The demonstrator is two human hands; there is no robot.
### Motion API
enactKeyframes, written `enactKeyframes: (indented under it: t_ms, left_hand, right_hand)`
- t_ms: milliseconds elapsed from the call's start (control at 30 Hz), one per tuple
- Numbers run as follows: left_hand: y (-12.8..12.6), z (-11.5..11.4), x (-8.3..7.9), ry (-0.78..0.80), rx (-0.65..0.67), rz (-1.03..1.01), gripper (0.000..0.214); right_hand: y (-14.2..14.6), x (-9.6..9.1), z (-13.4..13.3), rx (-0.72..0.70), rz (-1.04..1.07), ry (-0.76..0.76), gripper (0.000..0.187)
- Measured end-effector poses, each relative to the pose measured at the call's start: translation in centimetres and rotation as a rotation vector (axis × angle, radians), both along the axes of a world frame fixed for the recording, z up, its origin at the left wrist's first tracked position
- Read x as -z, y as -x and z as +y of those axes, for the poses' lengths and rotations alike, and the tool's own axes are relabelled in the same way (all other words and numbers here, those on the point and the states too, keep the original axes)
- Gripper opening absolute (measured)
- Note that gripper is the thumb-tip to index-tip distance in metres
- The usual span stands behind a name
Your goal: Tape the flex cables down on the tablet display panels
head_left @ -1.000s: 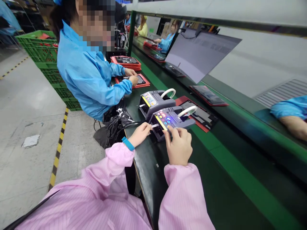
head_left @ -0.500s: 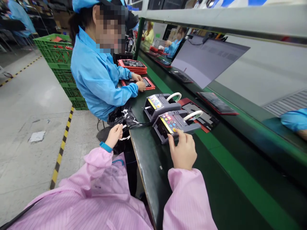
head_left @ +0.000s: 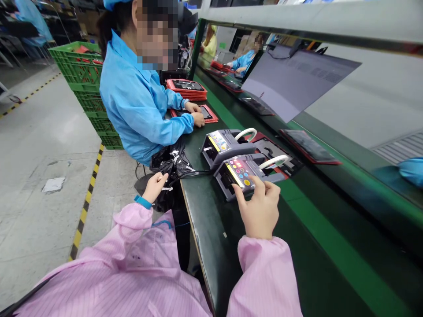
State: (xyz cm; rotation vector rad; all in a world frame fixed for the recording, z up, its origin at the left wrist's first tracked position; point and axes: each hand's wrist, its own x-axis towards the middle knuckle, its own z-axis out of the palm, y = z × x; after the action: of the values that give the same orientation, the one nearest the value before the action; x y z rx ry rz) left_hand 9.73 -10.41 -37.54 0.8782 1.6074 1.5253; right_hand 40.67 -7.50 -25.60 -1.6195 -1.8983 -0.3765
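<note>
Two grey automatic tape dispensers stand side by side on the green bench, each with a white tape roll. The nearer tape dispenser (head_left: 238,172) shows lit red digits and coloured buttons. My right hand (head_left: 261,207) is at its front right corner, thumb and fingers apart, with nothing seen between them. The farther tape dispenser (head_left: 218,147) is just beyond it. At the bench edge, my left hand (head_left: 154,187) is closed in a pinch beside a bundle of thin black cables (head_left: 190,169) with white tape tabs. What lies in that pinch is too small to make out.
A co-worker in a blue smock (head_left: 142,101) handles a red-edged panel (head_left: 211,115) beyond the dispensers. A stack of red-edged panels (head_left: 187,90) lies farther back. Green crates (head_left: 82,83) stand on the floor at left. A hanging sheet (head_left: 297,79) overhangs the bench.
My right fingertips have drawn slightly back from the dispenser's yellow button, which shows more fully now. My left hand has shifted slightly left. The whole view has shifted a little.
</note>
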Motion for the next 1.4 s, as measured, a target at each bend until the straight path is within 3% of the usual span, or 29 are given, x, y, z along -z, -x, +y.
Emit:
enactKeyframes:
  t_ms: [267,500,700,800,967,1067,1200,1300,1400]
  left_hand:
    - [-0.5,0.8,0.8,-0.024,0.029,-0.127,0.046]
    - [-1.2,0.5,-0.1,-0.061,0.036,-0.277,0.047]
    - [-2.1,-0.1,-1.0,-0.067,0.092,-0.421,0.047]
    - [-3.8,-0.1,-2.2,-0.067,0.181,-0.484,0.048]
    - [-8.8,0.3,-5.1,-0.111,0.411,-0.544,0.049]
    - [-11.3,-0.1,-6.5,-0.157,0.496,-0.546,0.052]
    - [-12.3,-2.2,-8.0,-0.240,0.611,-0.493,0.052]
    - [-11.2,-3.9,-8.7,-0.283,0.653,-0.399,0.046]
    - [-8.7,-4.5,-8.5,-0.319,0.588,-0.105,0.028]
  right_hand:
    - [0.0,0.7,-0.1,0.035,-0.103,-0.055,0.037]
    - [0.1,1.8,0.4,0.017,-0.006,-0.060,0.040]
    - [-0.1,3.2,0.3,-0.090,-0.036,-0.247,0.045]
    - [0.1,3.6,0.2,-0.126,-0.067,-0.325,0.038]
    - [0.0,4.7,-0.3,-0.204,-0.020,-0.374,0.029]
    - [0.5,5.5,-1.9,-0.322,0.120,-0.210,0.028]
    - [3.0,6.1,-5.0,-0.658,0.464,0.363,0.051]
    - [5.1,6.0,-6.2,-0.597,0.723,0.635,0.048]
    - [5.9,5.2,-5.9,-0.527,0.937,0.763,0.039]
